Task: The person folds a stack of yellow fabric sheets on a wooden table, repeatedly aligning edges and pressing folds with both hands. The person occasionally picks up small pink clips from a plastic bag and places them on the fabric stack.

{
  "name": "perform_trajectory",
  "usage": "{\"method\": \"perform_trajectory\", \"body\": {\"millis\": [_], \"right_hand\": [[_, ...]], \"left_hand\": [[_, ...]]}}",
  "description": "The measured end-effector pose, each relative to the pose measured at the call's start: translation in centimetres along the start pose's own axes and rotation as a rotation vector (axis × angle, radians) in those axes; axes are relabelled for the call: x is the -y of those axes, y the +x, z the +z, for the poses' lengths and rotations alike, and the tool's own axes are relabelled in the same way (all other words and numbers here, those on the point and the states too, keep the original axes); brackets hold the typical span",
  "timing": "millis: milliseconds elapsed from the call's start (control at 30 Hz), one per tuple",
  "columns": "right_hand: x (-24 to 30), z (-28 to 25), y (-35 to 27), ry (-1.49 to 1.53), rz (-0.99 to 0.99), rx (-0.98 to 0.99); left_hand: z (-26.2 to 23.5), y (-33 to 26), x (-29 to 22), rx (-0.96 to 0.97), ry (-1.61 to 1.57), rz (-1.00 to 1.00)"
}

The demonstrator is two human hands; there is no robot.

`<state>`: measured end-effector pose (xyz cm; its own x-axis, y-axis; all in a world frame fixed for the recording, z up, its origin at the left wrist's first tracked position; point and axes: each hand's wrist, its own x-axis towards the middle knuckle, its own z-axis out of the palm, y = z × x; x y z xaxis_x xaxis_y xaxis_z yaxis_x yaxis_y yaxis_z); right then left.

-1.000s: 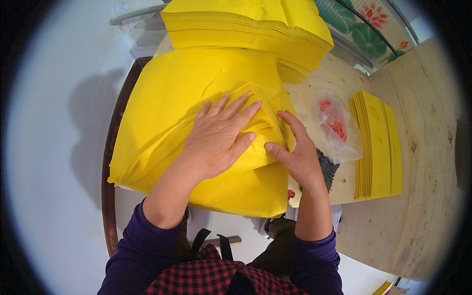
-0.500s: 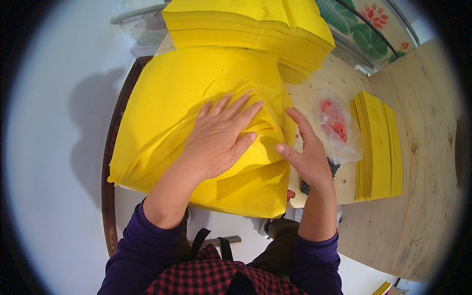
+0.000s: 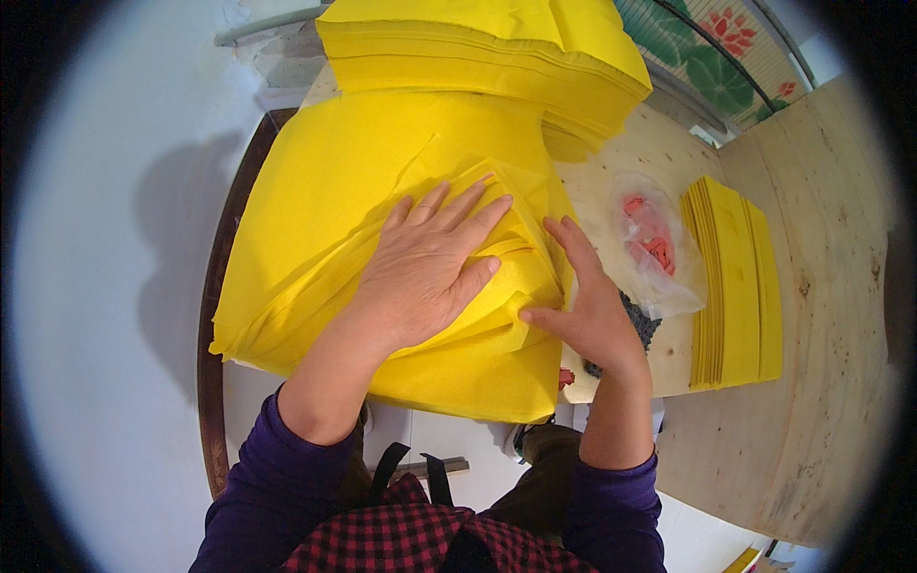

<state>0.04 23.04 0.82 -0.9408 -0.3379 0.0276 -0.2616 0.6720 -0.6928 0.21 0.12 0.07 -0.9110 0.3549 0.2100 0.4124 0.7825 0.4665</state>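
L hand (image 3: 415,267) (flat) on yel. sheets (image 3: 334,210)

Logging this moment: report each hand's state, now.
Left hand: open, flat on the yellow cloth.
Right hand: open, at the cloth's right edge.

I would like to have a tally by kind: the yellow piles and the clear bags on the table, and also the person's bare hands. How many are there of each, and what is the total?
Yellow piles: 3 (front pile, rear pile, side pile)
Clear bag: 1
Bare hands: 2 (left hand, right hand)
Total: 6
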Motion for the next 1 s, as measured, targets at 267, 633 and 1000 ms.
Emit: {"method": "perform_trajectory", "body": {"millis": [267, 633, 1000], "right_hand": [[-1.6, -2.5, -0.7, 0.307, 0.009, -0.051], [-4.0, -2.8, -1.6, 0.604, 0.037, -0.299], [-4.1, -3.0, -1.9, 0.595, -0.037, -0.295]], "left_hand": [[0.0, 0.0, -0.1, 0.002, 0.005, -0.005], [-0.1, 0.2, 0.2, -0.016, 0.022, 0.015], [-0.4, 0.3, 0.2, -0.012, 0.029, 0.033]]}}
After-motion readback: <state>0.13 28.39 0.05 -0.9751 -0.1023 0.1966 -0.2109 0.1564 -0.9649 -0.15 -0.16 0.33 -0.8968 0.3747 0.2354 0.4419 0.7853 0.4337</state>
